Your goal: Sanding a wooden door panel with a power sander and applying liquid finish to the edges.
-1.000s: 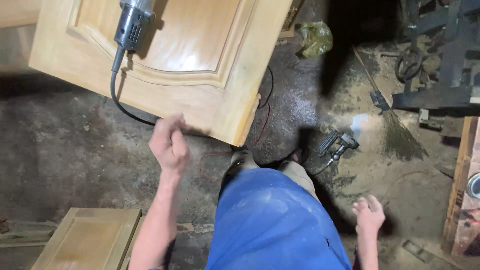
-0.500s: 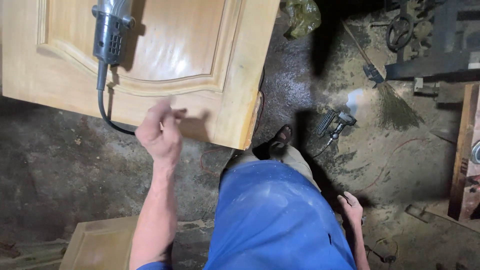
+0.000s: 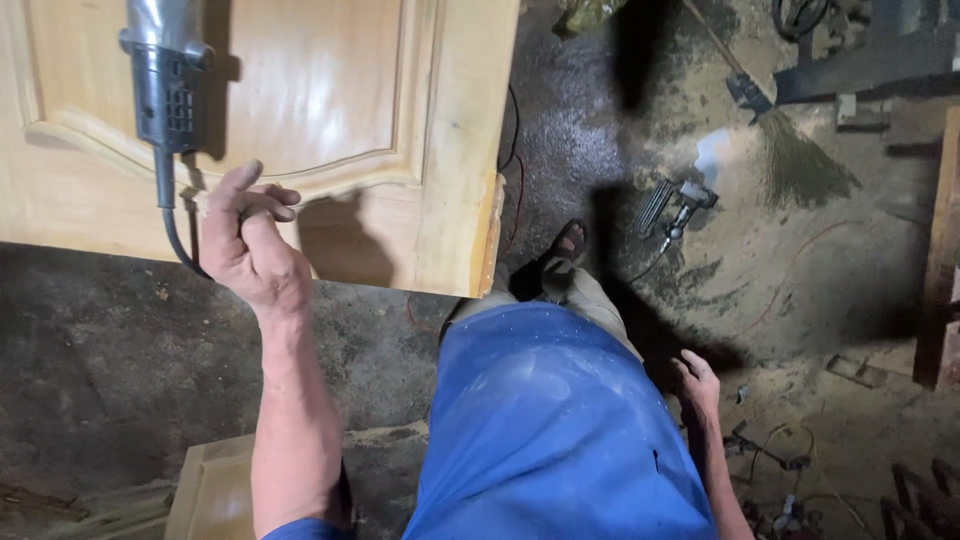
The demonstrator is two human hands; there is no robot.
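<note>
Left hand (image 3: pixel 250 245) empty, fingers loosely curled, hovering over the door's (image 3: pixel 440 150) near edge, just right of the cord (image 3: pixel 172 225). Grinder (image 3: pixel 162 75) lies on the panel just beyond it. Right hand (image 3: pixel 697 385) open, empty, down by the hip.

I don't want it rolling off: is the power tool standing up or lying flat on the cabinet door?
Lying flat: the grey power tool rests lengthwise on the wooden door panel, its cord trailing past the left hand.
</note>
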